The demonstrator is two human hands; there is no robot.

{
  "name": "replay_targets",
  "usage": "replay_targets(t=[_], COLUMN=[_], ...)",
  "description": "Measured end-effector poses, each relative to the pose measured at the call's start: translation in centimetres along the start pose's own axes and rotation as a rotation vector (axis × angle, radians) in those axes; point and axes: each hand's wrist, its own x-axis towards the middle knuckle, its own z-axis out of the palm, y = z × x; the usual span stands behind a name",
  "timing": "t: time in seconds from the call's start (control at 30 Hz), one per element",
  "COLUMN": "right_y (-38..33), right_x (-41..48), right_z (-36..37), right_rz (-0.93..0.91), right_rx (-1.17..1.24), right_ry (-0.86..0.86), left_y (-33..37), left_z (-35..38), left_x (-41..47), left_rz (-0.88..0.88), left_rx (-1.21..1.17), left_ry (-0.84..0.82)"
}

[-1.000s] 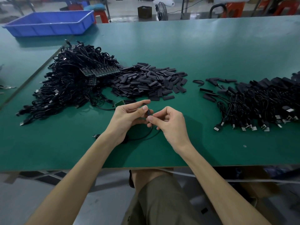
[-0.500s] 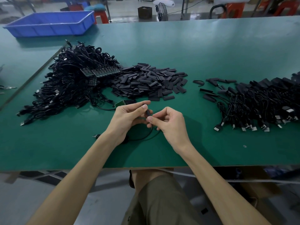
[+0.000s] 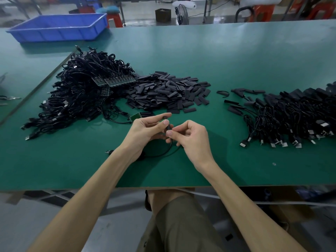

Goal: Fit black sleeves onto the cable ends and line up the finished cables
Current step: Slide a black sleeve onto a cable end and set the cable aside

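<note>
Left hand (image 3: 147,130) holds cable (image 3: 164,153), right hand (image 3: 190,138) pinches sleeve (image 3: 169,126), axis pointing away.

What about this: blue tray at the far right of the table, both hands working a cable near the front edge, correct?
Not right: the head view shows the blue tray at the far left of the table. The left hand and right hand do work a cable near the front edge.

On the worktop (image 3: 236,51) I count two heaps of cables, the left heap (image 3: 81,93) and the right heap (image 3: 291,115), and one heap of black sleeves (image 3: 169,91); the pieces are too many to count. One blue tray (image 3: 58,28). Two hands, left hand (image 3: 145,131) and right hand (image 3: 190,137), hold one cable (image 3: 160,154).
</note>
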Motion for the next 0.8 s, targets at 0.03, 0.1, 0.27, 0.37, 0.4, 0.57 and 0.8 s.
replay_targets(t=[0.03, 0.1, 0.27, 0.37, 0.4, 0.57, 0.8], right_y=[0.0, 0.0, 0.0, 0.1, 0.1, 0.0, 0.2], right_x=[0.0, 0.0, 0.1, 0.1, 0.1, 0.3, 0.7], right_z=[0.0, 0.0, -0.2, -0.2, -0.2, -0.4, -0.9], right_rz=[-0.001, -0.001, -0.004, -0.004, -0.006, 0.012, -0.010], right_rx=[-0.004, -0.008, -0.015, -0.013, -0.009, 0.089, 0.349], right_ry=[0.000, -0.002, -0.009, -0.008, -0.006, 0.066, 0.318], left_y=[0.0, -0.1, -0.2, -0.2, -0.2, 0.1, 2.1], left_z=[0.0, 0.1, 0.1, 0.1, 0.1, 0.5, 1.6], left_x=[0.0, 0.0, 0.1, 0.2, 0.2, -0.1, -0.9], left_rz=[0.002, 0.007, 0.010, 0.005, 0.002, -0.020, 0.025], left_rx=[0.000, 0.003, 0.005, 0.012, 0.015, 0.069, 0.837], left_ry=[0.002, 0.009, 0.031, 0.031, 0.030, 0.022, -0.191])
